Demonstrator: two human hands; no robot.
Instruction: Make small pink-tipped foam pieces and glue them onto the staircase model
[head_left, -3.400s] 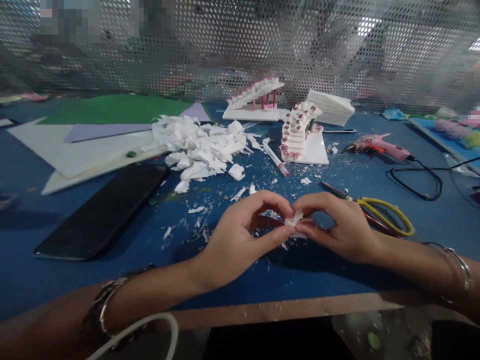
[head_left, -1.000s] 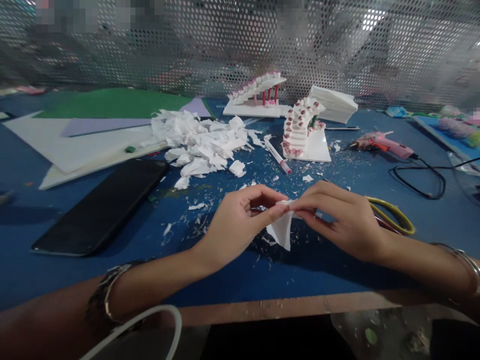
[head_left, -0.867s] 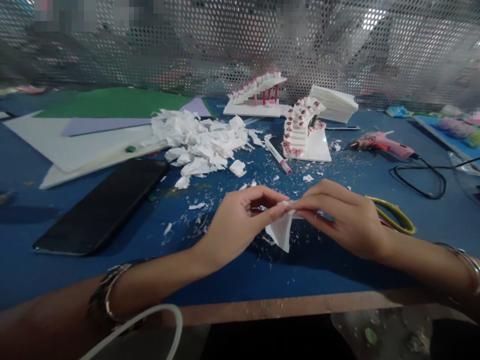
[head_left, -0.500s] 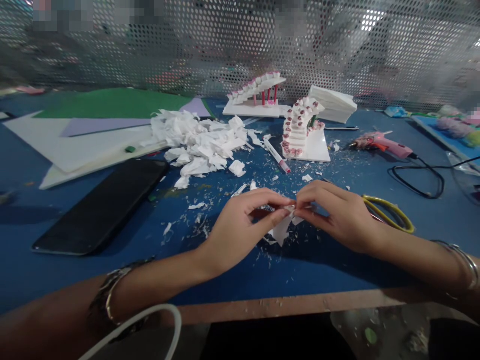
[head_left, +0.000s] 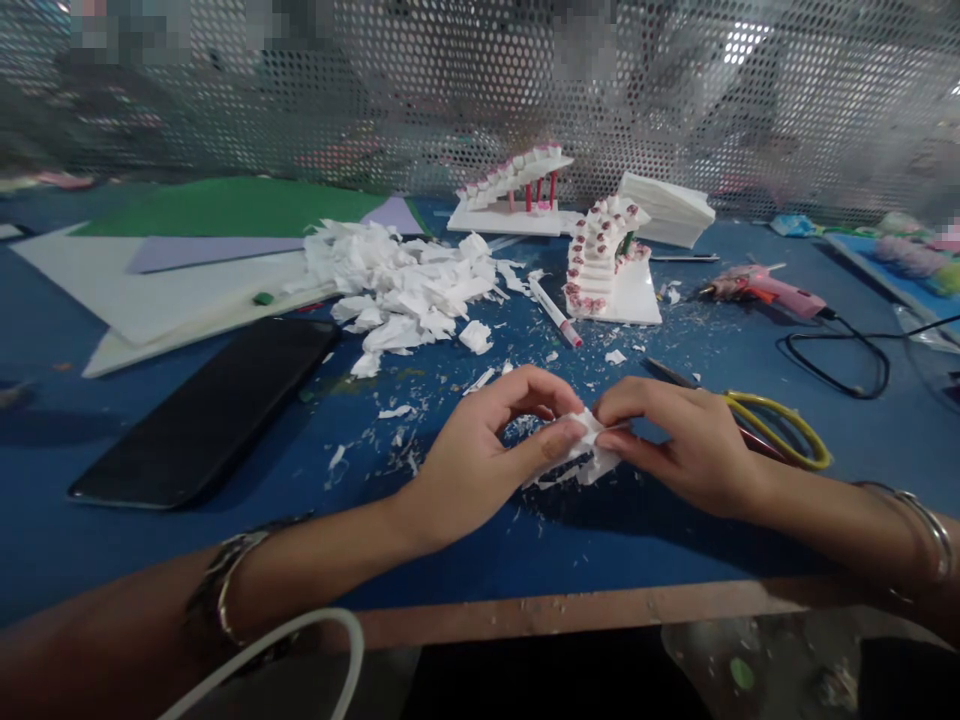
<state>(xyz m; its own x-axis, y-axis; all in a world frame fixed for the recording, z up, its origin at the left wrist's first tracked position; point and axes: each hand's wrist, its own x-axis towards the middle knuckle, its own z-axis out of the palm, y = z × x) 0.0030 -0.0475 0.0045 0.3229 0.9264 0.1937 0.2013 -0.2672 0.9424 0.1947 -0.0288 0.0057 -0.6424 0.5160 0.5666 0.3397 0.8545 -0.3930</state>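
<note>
In the head view, our left hand (head_left: 484, 462) and right hand (head_left: 686, 440) have their grip clamped on the paper (head_left: 590, 424), the heap (head_left: 405, 280) at its ten o'clock. We seem mid-fold or mid-tear; the next move likely needs steady pinching.

Black smartphone (head_left: 206, 415) flat at left, near white board (head_left: 150, 300). Green sheet (head_left: 217, 207) farther back. Mini staircase model on red pillars (head_left: 517, 175) behind curved staircase model (head_left: 594, 265). Marker (head_left: 555, 312) beside that one. Pink glue gun (head_left: 784, 293) right, corded. Perforated metal screen (head_left: 450, 90) at rear.
</note>
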